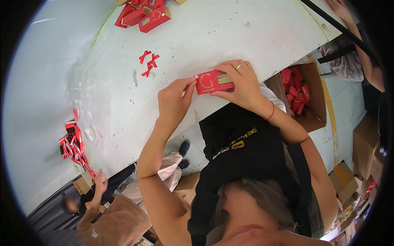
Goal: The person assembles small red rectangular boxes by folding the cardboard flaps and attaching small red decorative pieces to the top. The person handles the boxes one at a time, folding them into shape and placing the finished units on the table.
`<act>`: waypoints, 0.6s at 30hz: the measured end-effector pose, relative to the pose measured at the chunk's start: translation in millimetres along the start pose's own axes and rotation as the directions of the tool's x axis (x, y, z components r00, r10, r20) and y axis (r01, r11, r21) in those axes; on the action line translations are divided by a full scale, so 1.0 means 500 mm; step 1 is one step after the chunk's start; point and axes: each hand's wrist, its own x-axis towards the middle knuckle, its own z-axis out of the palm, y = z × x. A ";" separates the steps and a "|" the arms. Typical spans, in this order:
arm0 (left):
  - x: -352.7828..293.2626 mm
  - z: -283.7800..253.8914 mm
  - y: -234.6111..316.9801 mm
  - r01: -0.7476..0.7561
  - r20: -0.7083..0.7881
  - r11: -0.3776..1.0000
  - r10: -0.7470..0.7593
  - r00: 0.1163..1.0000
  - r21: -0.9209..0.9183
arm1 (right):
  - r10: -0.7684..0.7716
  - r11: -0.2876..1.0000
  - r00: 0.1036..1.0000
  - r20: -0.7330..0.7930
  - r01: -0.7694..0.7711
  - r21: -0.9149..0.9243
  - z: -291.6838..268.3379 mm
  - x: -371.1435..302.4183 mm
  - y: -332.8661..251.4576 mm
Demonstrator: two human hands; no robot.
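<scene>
Head: box (208, 83) is held by right hand (241, 82), its left corner met by pinched left hand (176, 95); could be dented if oversqueezed.

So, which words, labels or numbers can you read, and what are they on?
I don't copy out wording, but print shows on:
Held red rectangular cardboard box: gold lettering, curved emblem.
Black cloth apron: yellow and white lettering.
Piled red-and-gold cardboard boxes: print too small to read.
</scene>
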 end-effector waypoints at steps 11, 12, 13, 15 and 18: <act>0.025 0.016 0.043 -0.052 0.121 0.882 -0.005 0.993 0.468 | -0.020 1.000 1.000 -0.005 0.020 -0.003 -0.002 0.000 0.001; 0.027 0.016 0.039 -0.016 0.100 0.922 -0.025 0.995 0.387 | -0.021 1.000 1.000 -0.010 0.021 -0.001 -0.002 0.001 0.000; 0.029 0.017 0.033 0.016 0.080 0.954 -0.042 0.996 0.301 | -0.020 1.000 1.000 -0.018 0.020 -0.002 -0.002 0.001 -0.001; 0.027 0.019 0.028 0.115 0.049 0.987 -0.121 0.991 0.108 | -0.016 1.000 1.000 -0.013 0.016 -0.007 -0.003 0.000 -0.002; 0.017 0.025 0.014 0.305 0.047 0.932 -0.302 0.952 -0.193 | -0.013 1.000 1.000 -0.005 0.013 -0.002 -0.004 -0.001 -0.001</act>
